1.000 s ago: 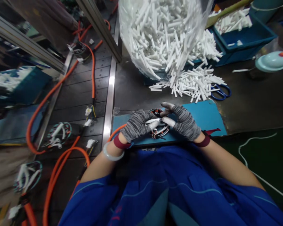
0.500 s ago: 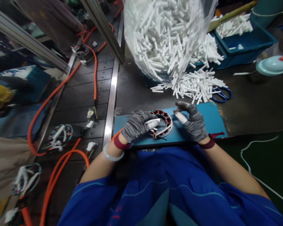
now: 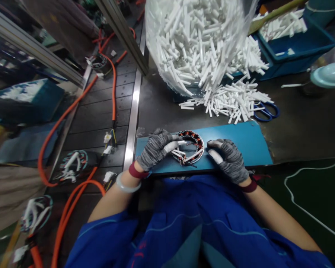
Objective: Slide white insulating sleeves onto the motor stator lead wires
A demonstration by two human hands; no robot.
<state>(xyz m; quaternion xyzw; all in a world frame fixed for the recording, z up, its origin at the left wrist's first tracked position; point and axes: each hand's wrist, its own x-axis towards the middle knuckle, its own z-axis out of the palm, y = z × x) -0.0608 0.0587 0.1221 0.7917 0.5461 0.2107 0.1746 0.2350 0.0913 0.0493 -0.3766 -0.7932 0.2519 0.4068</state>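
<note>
Just right of the wound stator (image 3: 199,141), the right hand (image 3: 231,160), gloved in grey ribbed knit, is held curled, thumb and fingers parted. At the stator's left, a white sleeve (image 3: 182,142) is pinched by the left hand (image 3: 155,148), its long axis sideways, its free end pointed right. The ring-shaped stator is laid flat on a blue board (image 3: 248,143). Beyond it, cut white tubes (image 3: 234,99) are heaped.

Blue-handled scissors (image 3: 266,111); bottle (image 3: 328,75) farther right; curving white cord (image 3: 292,201).
</note>
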